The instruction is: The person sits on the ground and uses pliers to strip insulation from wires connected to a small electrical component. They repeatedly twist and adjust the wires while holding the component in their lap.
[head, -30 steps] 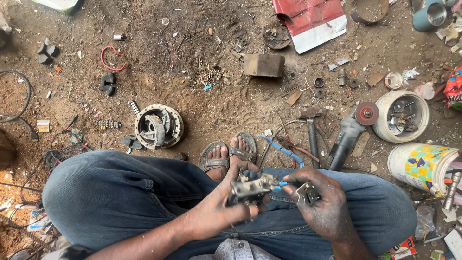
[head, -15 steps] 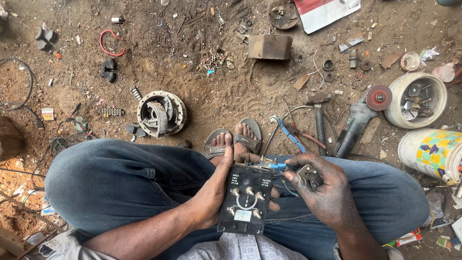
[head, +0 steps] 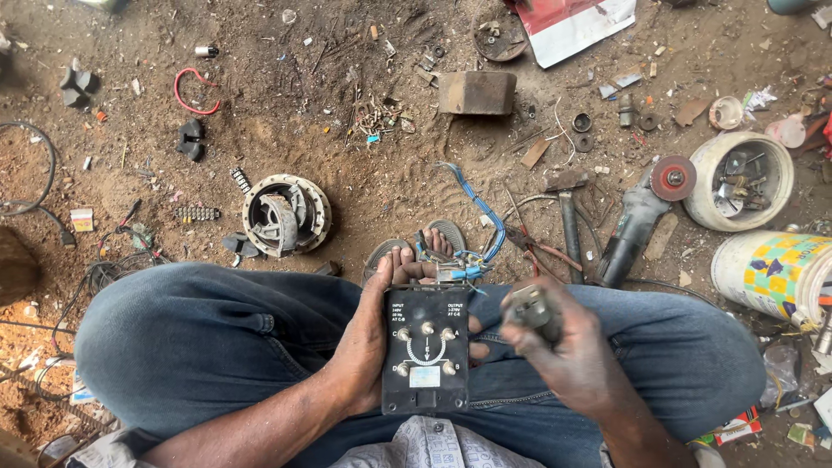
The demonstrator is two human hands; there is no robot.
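Seated on the dirt floor point(head: 364, 182), the left hand point(head: 368, 347) grips the black terminal panel point(head: 426, 348) over the lap, blue wires point(head: 475, 227) loose at its top edge, while the right hand point(head: 568, 355) clasps a small grey part point(head: 530, 308), seemingly not yet fitted.

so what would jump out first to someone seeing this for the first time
A black panel with metal knobs, gripped by the left hand over the lap. The right hand beside it holds a small grey part. Beyond lie a round metal housing and an angle grinder on dirt.
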